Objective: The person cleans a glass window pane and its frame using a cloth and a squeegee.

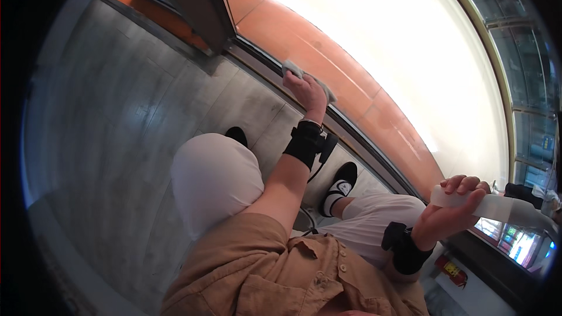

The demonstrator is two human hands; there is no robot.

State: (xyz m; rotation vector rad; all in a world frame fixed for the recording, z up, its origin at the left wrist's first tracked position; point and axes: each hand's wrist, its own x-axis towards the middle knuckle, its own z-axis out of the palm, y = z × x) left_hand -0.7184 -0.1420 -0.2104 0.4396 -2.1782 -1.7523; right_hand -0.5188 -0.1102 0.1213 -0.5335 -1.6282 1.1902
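Observation:
My left hand (307, 92) holds a folded grey-white cloth (293, 68) against the bottom of a large glass pane (351, 79), beside its dark lower frame. The cloth lies between my fingers and the glass, with one end past the wrist side. My right hand (459, 206), at the right, is wrapped around a translucent white plastic cylindrical object (496, 207), perhaps a bottle or a handle; its far end is blurred at the picture's rim. Black straps with small devices circle both wrists.
Grey wood-look flooring (131, 96) spreads to the left. A dark upright door frame (189, 4) rises at the top. My knees and shoes are close to the window frame. A red fire extinguisher (451, 271) is at the lower right, below a dark ledge.

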